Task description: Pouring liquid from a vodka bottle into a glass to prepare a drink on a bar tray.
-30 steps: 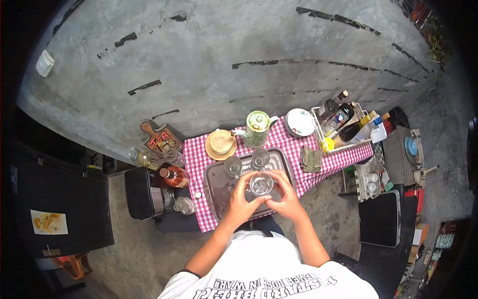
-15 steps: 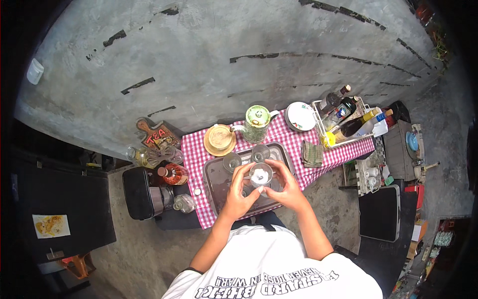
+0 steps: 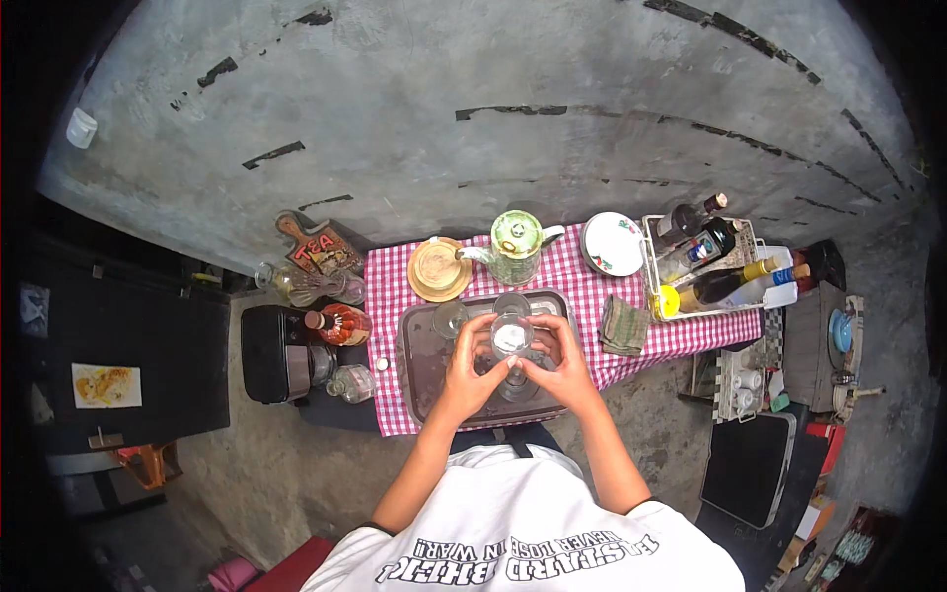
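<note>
Between both hands I hold a clear drinking glass (image 3: 511,338) with something white inside it. My left hand (image 3: 468,363) curls around its left side and my right hand (image 3: 562,357) around its right, the thumbs meeting at the near side. The glass is above a dark serving tray (image 3: 419,370). On the tray, a clear glass (image 3: 451,319) stands beyond my left hand, and another glass (image 3: 512,302) is just behind the held one. A further glass (image 3: 518,389) shows partly below my thumbs.
The table has a red-and-white checked cloth (image 3: 387,335). Behind the tray are a green-lidded teapot (image 3: 516,237) and a round wooden dish (image 3: 440,268). White plates (image 3: 610,247), a folded green cloth (image 3: 624,326) and a bottle rack (image 3: 673,314) sit right; an amber bottle (image 3: 345,324) is left.
The view has shifted slightly, so the surroundings sit differently in it. Both hands still hold the glass over the tray, with the fingers a little closer around it.
</note>
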`<action>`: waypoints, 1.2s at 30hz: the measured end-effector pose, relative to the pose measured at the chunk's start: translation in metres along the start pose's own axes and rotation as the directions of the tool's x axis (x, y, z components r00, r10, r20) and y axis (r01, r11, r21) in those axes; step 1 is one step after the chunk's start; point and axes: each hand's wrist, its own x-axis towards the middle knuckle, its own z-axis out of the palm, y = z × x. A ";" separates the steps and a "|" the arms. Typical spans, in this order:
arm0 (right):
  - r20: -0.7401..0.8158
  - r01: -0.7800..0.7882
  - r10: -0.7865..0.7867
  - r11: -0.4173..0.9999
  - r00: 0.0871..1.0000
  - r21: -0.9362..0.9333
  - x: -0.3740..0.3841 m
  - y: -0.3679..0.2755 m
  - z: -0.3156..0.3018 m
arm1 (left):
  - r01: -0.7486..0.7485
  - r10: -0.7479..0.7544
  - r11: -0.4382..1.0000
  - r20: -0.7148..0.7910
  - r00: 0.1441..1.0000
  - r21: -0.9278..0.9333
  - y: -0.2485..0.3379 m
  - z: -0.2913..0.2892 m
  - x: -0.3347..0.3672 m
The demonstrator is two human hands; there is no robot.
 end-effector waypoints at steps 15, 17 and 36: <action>0.053 -0.147 0.143 0.986 0.988 0.075 0.016 0.042 -0.020 | -0.030 0.017 0.995 -0.140 0.990 -0.090 -0.056 0.023 0.016; 0.058 -0.148 0.144 0.986 0.988 0.072 0.017 0.048 -0.021 | -0.032 0.018 0.995 -0.145 0.989 -0.098 -0.059 0.023 0.016; 0.057 -0.188 0.183 0.977 0.981 0.102 0.028 0.101 -0.028 | 0.132 -0.158 0.977 -0.150 0.976 -0.169 -0.110 0.023 0.029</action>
